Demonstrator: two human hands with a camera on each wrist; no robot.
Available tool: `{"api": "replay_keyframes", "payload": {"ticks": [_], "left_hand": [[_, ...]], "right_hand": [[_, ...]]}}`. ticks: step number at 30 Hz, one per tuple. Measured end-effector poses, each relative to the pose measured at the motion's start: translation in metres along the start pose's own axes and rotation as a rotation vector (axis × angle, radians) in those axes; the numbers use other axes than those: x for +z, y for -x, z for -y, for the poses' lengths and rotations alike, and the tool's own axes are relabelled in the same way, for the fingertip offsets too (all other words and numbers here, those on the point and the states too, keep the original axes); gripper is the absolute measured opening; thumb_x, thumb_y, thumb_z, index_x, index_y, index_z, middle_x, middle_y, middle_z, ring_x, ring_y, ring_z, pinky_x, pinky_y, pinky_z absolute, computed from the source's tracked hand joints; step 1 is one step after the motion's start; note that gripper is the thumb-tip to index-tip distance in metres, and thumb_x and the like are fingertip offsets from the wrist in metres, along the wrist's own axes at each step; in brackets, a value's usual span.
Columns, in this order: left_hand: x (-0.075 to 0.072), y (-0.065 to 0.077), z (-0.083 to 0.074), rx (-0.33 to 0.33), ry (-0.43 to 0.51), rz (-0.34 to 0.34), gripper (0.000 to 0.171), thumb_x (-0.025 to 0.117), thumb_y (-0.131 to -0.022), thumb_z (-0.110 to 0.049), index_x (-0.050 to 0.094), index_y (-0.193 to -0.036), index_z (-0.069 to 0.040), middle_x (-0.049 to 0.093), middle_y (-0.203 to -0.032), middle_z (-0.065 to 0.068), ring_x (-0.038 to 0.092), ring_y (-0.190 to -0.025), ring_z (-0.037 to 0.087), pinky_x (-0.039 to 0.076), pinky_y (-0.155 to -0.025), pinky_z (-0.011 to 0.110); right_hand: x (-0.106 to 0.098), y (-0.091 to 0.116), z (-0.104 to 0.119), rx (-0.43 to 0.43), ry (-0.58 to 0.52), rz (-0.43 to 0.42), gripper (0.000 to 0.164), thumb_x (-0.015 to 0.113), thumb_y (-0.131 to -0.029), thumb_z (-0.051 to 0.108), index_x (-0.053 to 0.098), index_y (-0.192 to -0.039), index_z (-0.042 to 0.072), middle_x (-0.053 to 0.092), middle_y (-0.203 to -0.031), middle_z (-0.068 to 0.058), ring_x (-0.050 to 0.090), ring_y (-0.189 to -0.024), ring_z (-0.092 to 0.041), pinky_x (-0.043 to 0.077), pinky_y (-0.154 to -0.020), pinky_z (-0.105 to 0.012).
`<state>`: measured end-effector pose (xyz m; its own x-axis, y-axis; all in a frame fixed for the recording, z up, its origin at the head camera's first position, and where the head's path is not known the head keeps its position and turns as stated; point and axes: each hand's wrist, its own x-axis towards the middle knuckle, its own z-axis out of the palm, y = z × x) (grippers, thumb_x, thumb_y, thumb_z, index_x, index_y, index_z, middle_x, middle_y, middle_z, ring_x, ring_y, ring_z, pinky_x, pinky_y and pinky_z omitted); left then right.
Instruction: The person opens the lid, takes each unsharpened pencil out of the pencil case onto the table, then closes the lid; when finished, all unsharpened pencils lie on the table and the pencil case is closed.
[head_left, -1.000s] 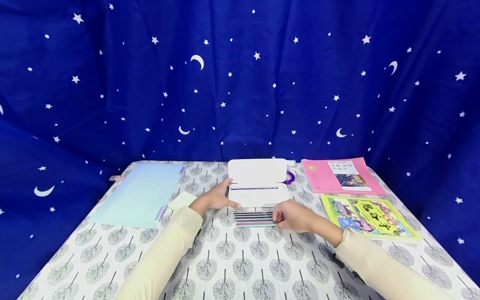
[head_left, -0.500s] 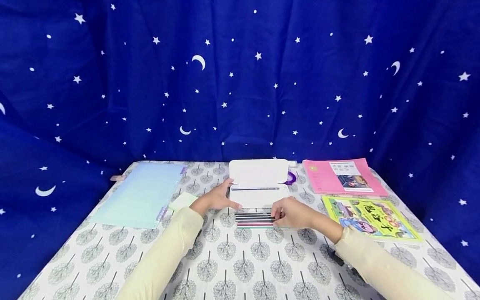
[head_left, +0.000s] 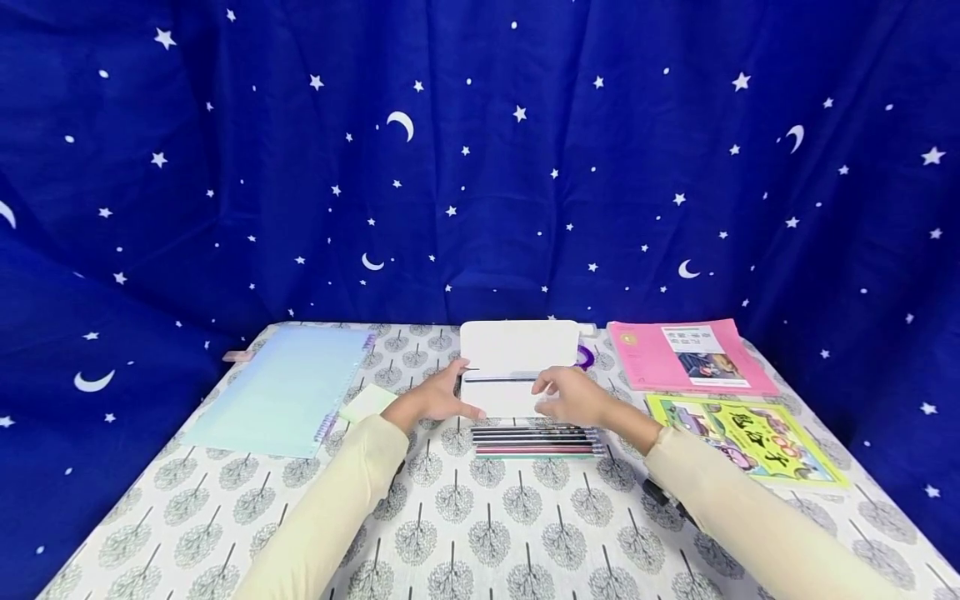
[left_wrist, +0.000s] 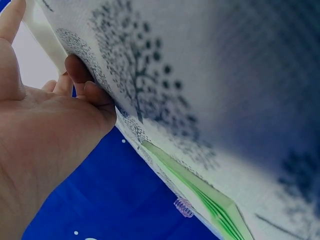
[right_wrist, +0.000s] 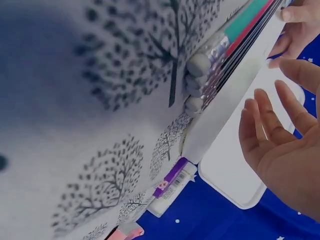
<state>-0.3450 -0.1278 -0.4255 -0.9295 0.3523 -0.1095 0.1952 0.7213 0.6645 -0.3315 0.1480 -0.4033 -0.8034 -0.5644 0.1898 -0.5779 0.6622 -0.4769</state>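
A white pencil case (head_left: 498, 400) lies with its lid (head_left: 517, 345) raised, and one dark pencil (head_left: 498, 380) rests along its back inside. My left hand (head_left: 438, 396) holds the case's left end, thumb at the front corner and a finger near the hinge. Over the case's right part hovers my right hand (head_left: 573, 396), its fingers spread and loosely bent. The right wrist view shows nothing in that right hand (right_wrist: 285, 135). In front of the case several pencils (head_left: 525, 437) lie side by side, dark ones behind red and green ones; their capped ends (right_wrist: 197, 80) point right.
Left of the case are a pale green sticky-note pad (head_left: 369, 402) and a light blue spiral notebook (head_left: 288, 387). A pink book (head_left: 645, 358) and a yellow-edged illustrated book (head_left: 780, 437) lie at right. Behind the case's right end sits a purple ring-shaped item (head_left: 585, 357).
My right hand has left the right ends of the pencils and moved up and back over the pencil case, uncovering those ends. My left hand keeps its place on the case.
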Motion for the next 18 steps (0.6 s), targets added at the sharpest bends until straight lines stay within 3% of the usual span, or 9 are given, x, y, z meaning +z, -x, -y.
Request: {"api": "replay_keyframes", "payload": {"ticks": [8, 18], "left_hand": [[-0.001, -0.001, 0.001, -0.003, -0.007, -0.001, 0.113, 0.086, -0.073, -0.047, 0.017, -0.158, -0.018, 0.028, -0.160, 0.017, 0.027, -0.146, 0.037, 0.022, -0.119, 0.054], [0.000, -0.001, 0.001, -0.002, -0.008, 0.004, 0.114, 0.085, -0.073, -0.047, 0.016, -0.159, -0.017, 0.027, -0.160, 0.017, 0.026, -0.146, 0.037, 0.022, -0.118, 0.055]], "right_hand": [[0.005, -0.019, -0.018, 0.032, 0.044, -0.007, 0.026, 0.074, -0.087, 0.016, 0.069, -0.109, 0.002, 0.068, -0.116, -0.013, 0.062, -0.111, -0.035, 0.049, -0.099, -0.051], [0.007, -0.027, -0.030, -0.013, 0.051, 0.019, 0.025, 0.074, -0.086, 0.014, 0.069, -0.106, -0.001, 0.070, -0.107, -0.015, 0.065, -0.104, -0.033, 0.051, -0.096, -0.049]]}}
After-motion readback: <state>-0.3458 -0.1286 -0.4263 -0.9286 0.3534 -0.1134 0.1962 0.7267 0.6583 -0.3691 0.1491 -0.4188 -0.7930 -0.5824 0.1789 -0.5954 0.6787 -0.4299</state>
